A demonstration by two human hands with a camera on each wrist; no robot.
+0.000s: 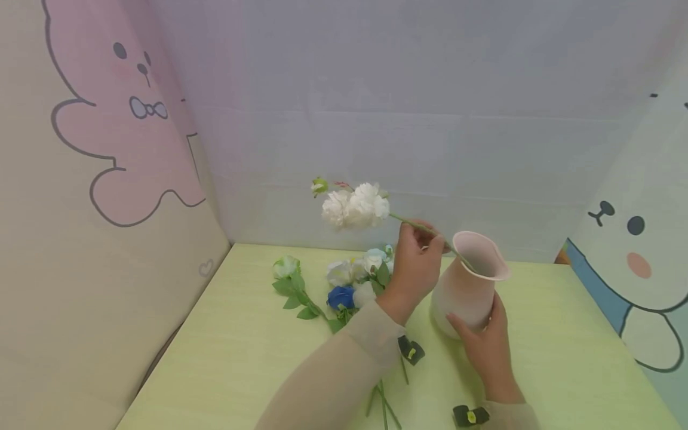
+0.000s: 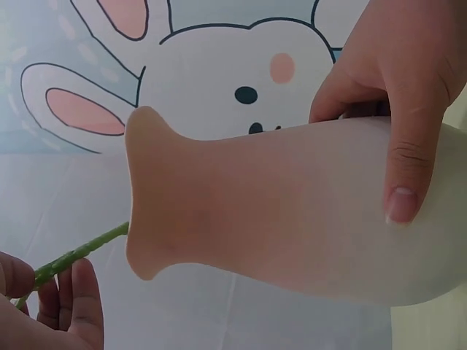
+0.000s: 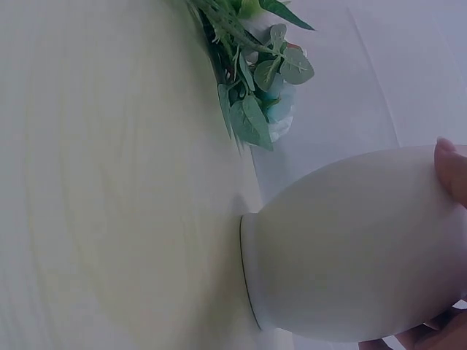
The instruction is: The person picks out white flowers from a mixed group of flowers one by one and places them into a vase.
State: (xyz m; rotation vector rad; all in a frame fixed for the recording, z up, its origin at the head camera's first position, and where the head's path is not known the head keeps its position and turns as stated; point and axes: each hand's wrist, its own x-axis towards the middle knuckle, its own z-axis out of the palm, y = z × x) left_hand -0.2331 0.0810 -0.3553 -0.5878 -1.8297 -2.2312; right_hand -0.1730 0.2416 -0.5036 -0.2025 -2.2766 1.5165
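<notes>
A white flower (image 1: pixel 368 205) with full, ruffled blooms and a small green bud leans left on its long green stem (image 1: pixel 403 220). My left hand (image 1: pixel 416 269) pinches that stem, whose lower end enters the mouth of a pale pink-and-white vase (image 1: pixel 457 292). In the left wrist view the green stem (image 2: pixel 84 251) runs from my fingertips to the flared rim. Low on the vase's body, my right hand (image 1: pixel 486 346) grips it with thumb and fingers spread round the side. The vase (image 3: pixel 350 248) stands slightly tilted, its base near the tabletop in the right wrist view.
Left of the vase lie several flowers on the yellow table (image 1: pixel 215 370): a blue rose (image 1: pixel 341 297), white blooms (image 1: pixel 340 273) and a pale green flower (image 1: pixel 286 266) with leaves. Bare stems (image 1: pixel 383 403) extend toward the front edge. A light cloth wall (image 1: pixel 457 149) stands behind.
</notes>
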